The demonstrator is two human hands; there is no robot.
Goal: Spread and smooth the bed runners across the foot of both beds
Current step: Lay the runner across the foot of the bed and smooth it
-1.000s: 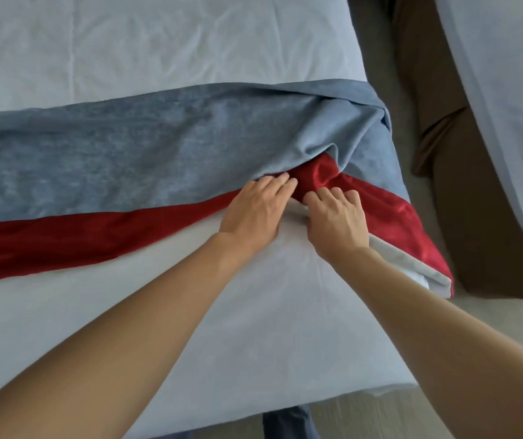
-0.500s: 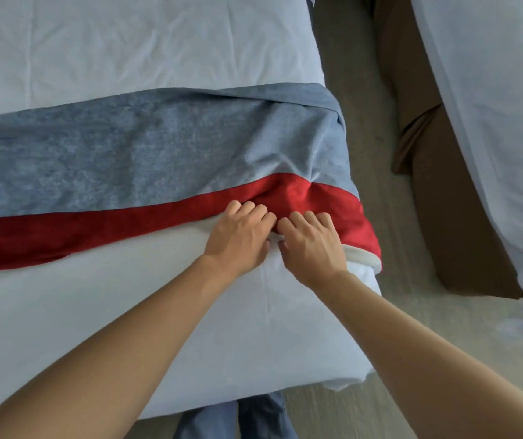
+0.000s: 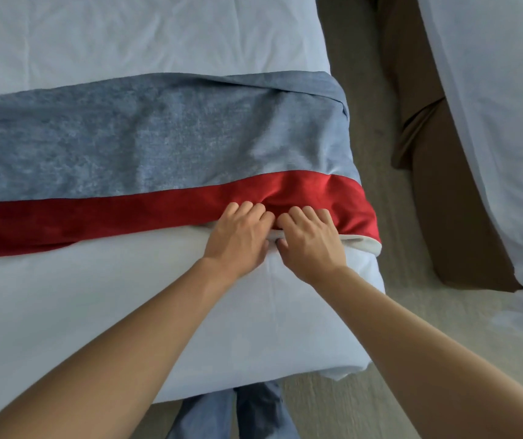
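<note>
At the very bottom, a bit of the person's blue trousers (image 3: 253,413) shows, standing on the pale wood-look floor (image 3: 358,403) just by the end of the bed. Two bare arms reach up from the bottom corners over the white sheet of the near bed (image 3: 127,296).

The left hand (image 3: 238,239) and the right hand (image 3: 309,240) sit side by side, so close that they touch near the knuckles. Both hands have their fingers curled over the near edge of the long soft bed runner, blue-grey with a red stripe (image 3: 158,144). The thumbs are tucked under that edge, where a thin white lining (image 3: 361,239) peeks out, so each hand pinches the cloth between thumb and fingers. The fingertips dig into the red stripe (image 3: 95,217) and the cloth bunches up a little just above them.

The runner lies flat across the bed from the left side of the view to the right edge of the mattress, and it folds down over that edge. Its red stripe is on the side near the person and the blue-grey part is on the far side. At the far right corner the blue-grey cloth has a folded crease.

Past the runner there is more white sheet, a little wrinkled. To the right, across a strip of floor, is a second white bed (image 3: 491,122) with a brown cloth (image 3: 444,201) hanging along its side; it may be a bed skirt, but that is hard to tell.
</note>
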